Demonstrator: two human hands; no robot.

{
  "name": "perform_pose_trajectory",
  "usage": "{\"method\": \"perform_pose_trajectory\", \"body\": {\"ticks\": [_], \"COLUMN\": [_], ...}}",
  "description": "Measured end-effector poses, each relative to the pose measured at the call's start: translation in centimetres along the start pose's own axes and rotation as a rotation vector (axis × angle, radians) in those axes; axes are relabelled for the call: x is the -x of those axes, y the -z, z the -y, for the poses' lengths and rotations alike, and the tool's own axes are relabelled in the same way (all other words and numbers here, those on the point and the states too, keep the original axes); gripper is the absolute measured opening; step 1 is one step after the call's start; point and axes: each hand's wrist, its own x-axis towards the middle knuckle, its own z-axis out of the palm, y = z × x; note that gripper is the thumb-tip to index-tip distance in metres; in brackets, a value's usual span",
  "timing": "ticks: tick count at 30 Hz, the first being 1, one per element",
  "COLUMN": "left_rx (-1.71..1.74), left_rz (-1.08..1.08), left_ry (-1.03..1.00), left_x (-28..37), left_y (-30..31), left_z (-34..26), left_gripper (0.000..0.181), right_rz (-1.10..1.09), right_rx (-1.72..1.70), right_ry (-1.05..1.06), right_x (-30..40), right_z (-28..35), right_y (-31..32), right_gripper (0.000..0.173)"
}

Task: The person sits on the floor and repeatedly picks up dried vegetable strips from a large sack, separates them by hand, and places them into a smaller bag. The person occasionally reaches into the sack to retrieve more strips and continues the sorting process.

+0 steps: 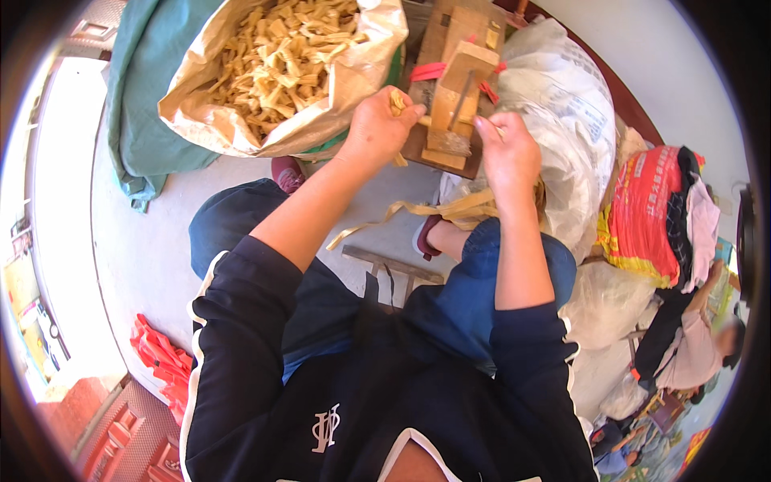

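Both hands pinch a thin yellowish strip (425, 120), drawn across the front of a wooden block (461, 78) with a narrow metal piece (462, 99) set in it. My left hand (380, 125) is at the block's left side, with part of the strip rising above its fingers. On the right side, my right hand (512, 150) holds the other end between thumb and fingers. The block rests on a wooden board (430, 45) with red ties (427, 72) around it. A bundle of long yellowish strips (470, 208) hangs below my right hand, near my knee.
A large woven sack (199, 129) full of short knotted yellowish pieces (283, 66) stands ahead on the left. White sacks (560, 90) and a red printed sack (644, 205) line the right. A low wooden stool (391, 265) shows between my legs. Other people (692, 349) sit at far right.
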Motion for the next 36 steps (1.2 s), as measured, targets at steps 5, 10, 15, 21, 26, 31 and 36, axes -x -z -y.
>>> {"method": "perform_pose_trajectory", "body": {"ticks": [5, 10, 15, 21, 26, 31, 36], "left_rx": [-0.011, 0.204, 0.195, 0.103, -0.56, -0.49, -0.321], "left_rz": [-0.215, 0.243, 0.967, 0.484, 0.17, -0.069, 0.205], "left_ry": [-0.666, 0.291, 0.295, -0.336, -1.013, -1.024, -0.611], "left_x": [1.7, 6.7, 9.7, 8.1, 6.8, 7.4, 6.8], "left_y": [-0.7, 0.9, 1.3, 3.2, 3.5, 2.1, 2.9], "left_z": [-0.6, -4.5, -5.9, -6.6, -5.5, -4.7, -5.0], "left_gripper": [0.028, 0.034, 0.038, 0.024, 0.015, 0.017, 0.023], "right_rz": [-0.035, 0.169, 0.05, 0.41, 1.039, 0.639, 0.475], "right_rx": [-0.186, -0.409, -0.555, -0.665, -1.41, -1.406, -1.004], "right_ry": [0.21, 0.638, 0.492, 0.16, -0.432, -0.494, -0.079], "right_x": [2.7, 4.5, 3.7, 4.4, 5.1, 5.0, 5.5], "right_z": [2.6, 3.6, 3.0, 3.6, 3.2, 3.7, 4.0], "right_y": [1.1, 1.7, 3.4, 3.2, 2.6, 2.3, 3.0], "right_gripper": [0.016, 0.013, 0.011, 0.018, 0.021, 0.019, 0.016]}}
